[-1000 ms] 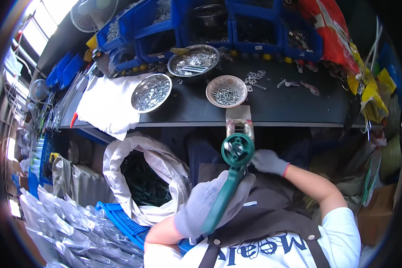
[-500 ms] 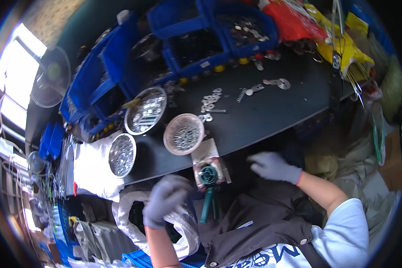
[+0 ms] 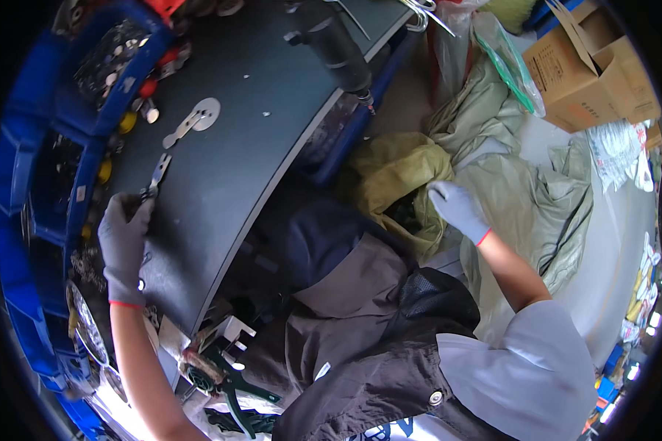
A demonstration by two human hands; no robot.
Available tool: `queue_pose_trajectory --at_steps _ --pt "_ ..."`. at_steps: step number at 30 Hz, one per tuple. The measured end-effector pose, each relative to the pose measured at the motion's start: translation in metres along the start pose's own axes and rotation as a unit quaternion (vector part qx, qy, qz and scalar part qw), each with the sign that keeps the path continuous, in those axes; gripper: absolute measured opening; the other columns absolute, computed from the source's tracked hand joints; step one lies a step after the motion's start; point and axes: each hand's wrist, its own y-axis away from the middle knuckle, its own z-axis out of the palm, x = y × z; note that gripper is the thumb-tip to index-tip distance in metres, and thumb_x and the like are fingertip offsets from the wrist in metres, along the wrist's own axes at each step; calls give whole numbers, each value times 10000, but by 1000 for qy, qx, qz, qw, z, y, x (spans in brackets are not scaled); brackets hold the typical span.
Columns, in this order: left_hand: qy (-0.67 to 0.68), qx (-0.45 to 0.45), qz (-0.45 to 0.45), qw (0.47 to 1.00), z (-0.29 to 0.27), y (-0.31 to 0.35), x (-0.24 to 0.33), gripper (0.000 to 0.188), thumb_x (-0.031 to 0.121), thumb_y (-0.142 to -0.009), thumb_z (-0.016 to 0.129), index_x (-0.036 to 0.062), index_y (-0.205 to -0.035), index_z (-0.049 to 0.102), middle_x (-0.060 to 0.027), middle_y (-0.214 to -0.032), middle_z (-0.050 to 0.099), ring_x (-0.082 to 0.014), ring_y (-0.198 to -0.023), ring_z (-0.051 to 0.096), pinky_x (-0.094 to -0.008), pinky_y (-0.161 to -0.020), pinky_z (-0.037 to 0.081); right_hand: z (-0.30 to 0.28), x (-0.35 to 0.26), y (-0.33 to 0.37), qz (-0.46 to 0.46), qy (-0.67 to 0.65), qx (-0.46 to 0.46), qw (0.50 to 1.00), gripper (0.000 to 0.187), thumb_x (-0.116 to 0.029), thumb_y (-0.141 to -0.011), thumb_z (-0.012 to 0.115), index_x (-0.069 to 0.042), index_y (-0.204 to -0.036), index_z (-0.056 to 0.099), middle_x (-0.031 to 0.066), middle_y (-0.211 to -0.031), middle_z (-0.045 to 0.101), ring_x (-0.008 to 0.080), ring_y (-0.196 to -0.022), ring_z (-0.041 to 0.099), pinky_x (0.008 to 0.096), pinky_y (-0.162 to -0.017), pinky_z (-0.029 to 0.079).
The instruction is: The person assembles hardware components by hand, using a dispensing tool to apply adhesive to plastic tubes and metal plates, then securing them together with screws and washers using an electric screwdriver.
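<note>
My left hand [image 3: 125, 239], in a grey glove with a red cuff, is over the dark tabletop at the left. Its thumb and fingers close on a small dark spring [image 3: 149, 192], partly hidden by the fingertips. Just beyond lies a narrow metal lever [image 3: 159, 170], and past that a metal piece with a round disc end [image 3: 204, 114]. On the right, my right hand [image 3: 460, 209], gloved alike, is at the mouth of a yellowish sack [image 3: 397, 158], fingers curled on its edge. Dark contents show inside the sack.
Blue parts bins [image 3: 88, 140] line the table's far side at left. A black power screwdriver [image 3: 335, 51] hangs over the table edge [image 3: 272, 184]. A green-handled fixture [image 3: 213, 378] sits at the near edge, beside metal bowls [image 3: 88, 323]. An open cardboard box [image 3: 588, 73] stands at upper right.
The view has swung to the right. My left hand has gone from beside the fixture to the spring on the table. My right hand has moved out to the sack's mouth.
</note>
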Motion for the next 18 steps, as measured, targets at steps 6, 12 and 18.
queue_pose_trajectory --at_steps 6,12,18 --pt "15 -46 17 999 -28 21 -4 274 130 -852 640 -11 -1087 646 -85 -880 669 -138 -766 610 -284 -700 487 151 94 22 -69 30 -246 966 281 -269 -849 579 -59 -1017 661 190 -1102 631 374 -1062 567 465 -898 461" --pt "159 118 -56 979 -90 113 53 246 8 -908 540 -5 -1149 590 -21 -889 604 -69 -782 532 -219 -703 443 239 218 21 122 136 -342 922 538 -387 -993 421 6 -1356 474 153 -1363 519 292 -1231 488 325 -1014 396" --pt "419 152 -181 877 -119 262 60 273 -57 -897 564 -49 -1170 542 -137 -1080 638 -153 -979 633 -270 -872 515 228 224 -11 -77 24 -379 922 506 -364 -917 515 -15 -1284 525 162 -1262 572 279 -1160 533 353 -962 429"
